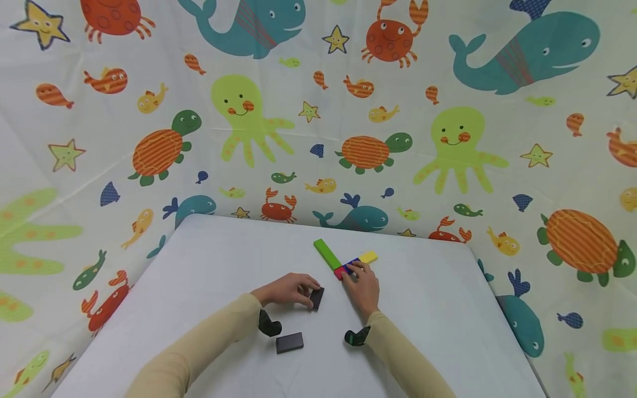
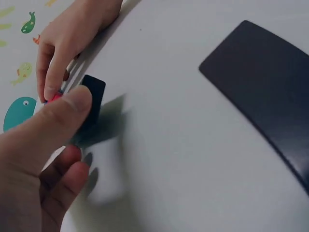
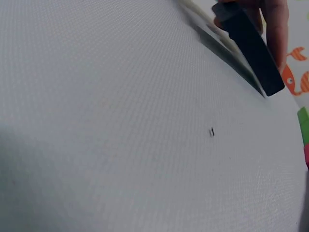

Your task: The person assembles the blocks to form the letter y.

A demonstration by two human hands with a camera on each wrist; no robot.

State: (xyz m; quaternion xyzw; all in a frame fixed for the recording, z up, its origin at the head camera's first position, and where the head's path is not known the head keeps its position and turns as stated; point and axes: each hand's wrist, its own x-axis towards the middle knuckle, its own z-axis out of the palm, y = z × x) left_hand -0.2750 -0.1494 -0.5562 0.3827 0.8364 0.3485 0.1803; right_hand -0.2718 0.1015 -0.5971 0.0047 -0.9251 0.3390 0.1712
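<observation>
My left hand (image 1: 290, 289) pinches a small black rectangular block (image 1: 317, 298) between thumb and fingers. In the left wrist view this block (image 2: 95, 96) stands tilted over the white surface, its shadow beside it. Farther back, my right hand (image 1: 365, 288) bends its thumb and fingers around a blue block (image 1: 350, 264), partly covering it. A red block (image 1: 339, 273) lies at the blue one's left end, by the thumb. From the red block a long green block (image 1: 327, 255) runs back to the left. A yellow block (image 1: 369, 257) sits at the blue block's far end.
A second black block (image 1: 290, 342) lies on the white table (image 1: 224, 354) in front of my left hand. Dark wrist-worn devices sit at both cuffs. Behind the table hangs a cloth (image 1: 318, 110) printed with sea animals.
</observation>
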